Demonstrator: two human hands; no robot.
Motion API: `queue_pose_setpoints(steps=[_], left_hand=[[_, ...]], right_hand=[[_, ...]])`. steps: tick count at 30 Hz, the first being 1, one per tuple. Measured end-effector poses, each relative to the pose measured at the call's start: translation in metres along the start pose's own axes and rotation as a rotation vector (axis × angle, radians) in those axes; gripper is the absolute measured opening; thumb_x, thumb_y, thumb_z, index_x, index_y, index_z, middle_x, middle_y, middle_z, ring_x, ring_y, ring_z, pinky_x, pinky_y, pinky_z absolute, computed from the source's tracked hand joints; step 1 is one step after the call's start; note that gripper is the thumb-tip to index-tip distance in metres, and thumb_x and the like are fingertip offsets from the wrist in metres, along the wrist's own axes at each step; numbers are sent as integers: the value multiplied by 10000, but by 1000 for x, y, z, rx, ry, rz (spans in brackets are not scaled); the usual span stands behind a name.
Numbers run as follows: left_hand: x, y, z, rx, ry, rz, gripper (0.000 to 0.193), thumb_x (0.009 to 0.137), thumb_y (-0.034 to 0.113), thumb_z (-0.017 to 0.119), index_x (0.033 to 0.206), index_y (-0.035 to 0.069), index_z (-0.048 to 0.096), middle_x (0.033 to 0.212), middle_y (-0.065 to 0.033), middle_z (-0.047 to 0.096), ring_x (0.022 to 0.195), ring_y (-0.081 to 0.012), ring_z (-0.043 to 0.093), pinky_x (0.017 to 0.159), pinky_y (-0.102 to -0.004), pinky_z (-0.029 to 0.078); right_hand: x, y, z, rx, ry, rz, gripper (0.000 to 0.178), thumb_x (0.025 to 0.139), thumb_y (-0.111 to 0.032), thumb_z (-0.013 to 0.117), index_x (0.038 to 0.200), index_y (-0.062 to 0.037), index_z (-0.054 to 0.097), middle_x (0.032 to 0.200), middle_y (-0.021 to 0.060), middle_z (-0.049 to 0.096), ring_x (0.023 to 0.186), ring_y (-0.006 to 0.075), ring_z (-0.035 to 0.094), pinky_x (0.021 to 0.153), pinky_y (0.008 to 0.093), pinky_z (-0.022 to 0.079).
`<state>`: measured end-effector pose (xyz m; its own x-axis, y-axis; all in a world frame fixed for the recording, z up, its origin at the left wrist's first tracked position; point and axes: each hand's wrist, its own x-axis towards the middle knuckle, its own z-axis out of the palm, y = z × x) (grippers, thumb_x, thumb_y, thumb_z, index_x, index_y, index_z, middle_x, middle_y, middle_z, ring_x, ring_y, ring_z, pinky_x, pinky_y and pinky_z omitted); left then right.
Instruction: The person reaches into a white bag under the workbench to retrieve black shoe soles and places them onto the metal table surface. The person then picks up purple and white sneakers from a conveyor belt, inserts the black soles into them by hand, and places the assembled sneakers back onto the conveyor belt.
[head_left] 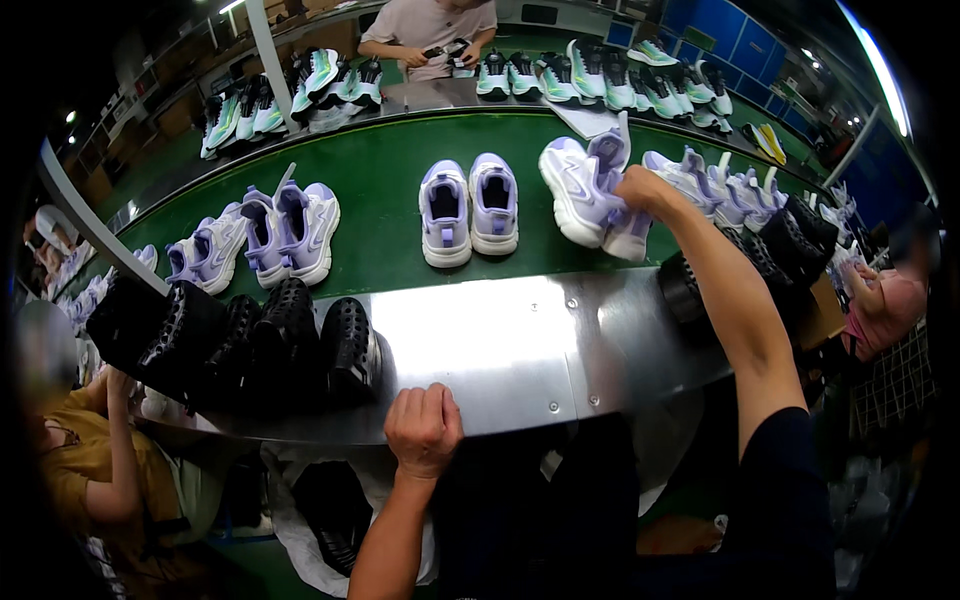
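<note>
My right hand (645, 193) reaches out over the green belt (380, 245), its fingers closed at the collars of a pair of white and lavender sneakers (578, 195). Those sneakers are tilted and partly hidden by the hand. Just left of them, another pair of lavender sneakers (470, 215) stands upright, heels toward me. At the near edge of the steel ledge (480, 340), my left hand (423, 430) rests in a loose fist with nothing visible in it.
Black perforated shoe-shaped forms (350, 350) stand on the ledge at left, and more (760, 250) at right. Further lavender sneakers (305, 230) sit along the belt. Green and white sneakers (590, 75) line the far shelf. Co-workers are opposite (430, 35), left (110, 470) and right (885, 300).
</note>
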<state>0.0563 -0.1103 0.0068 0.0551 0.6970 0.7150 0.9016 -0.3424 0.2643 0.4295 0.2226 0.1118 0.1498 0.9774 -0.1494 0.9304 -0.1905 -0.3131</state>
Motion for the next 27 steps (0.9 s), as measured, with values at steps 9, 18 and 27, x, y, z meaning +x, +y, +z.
queue_pose_setpoints(steps=[9,18,27], left_hand=[[61,72,-7,-558,-258,-263,768,898,301,746,1521,19,396,1463,-255,457,1329,-399,470,1111,-444,417],[89,68,-19,-344,-80,-272,457,908,51,639,1353,9,544,1115,-211,662,1068,-369,625,935,-431,497],[136,125,-9,8,-390,387,293,801,92,780,1072,29,688,996,-155,677,970,-342,631,882,-434,499]], right_hand=[[-274,-48,10,-327,-99,-269,394,800,-358,691,945,5,743,939,180,753,886,359,736,803,453,583],[-333,18,39,512,334,-304,178,908,-154,675,987,4,697,812,159,711,719,298,701,679,384,547],[-363,-17,88,429,325,-518,590,757,-230,842,1242,-2,595,1387,234,519,1218,411,565,1029,475,474]])
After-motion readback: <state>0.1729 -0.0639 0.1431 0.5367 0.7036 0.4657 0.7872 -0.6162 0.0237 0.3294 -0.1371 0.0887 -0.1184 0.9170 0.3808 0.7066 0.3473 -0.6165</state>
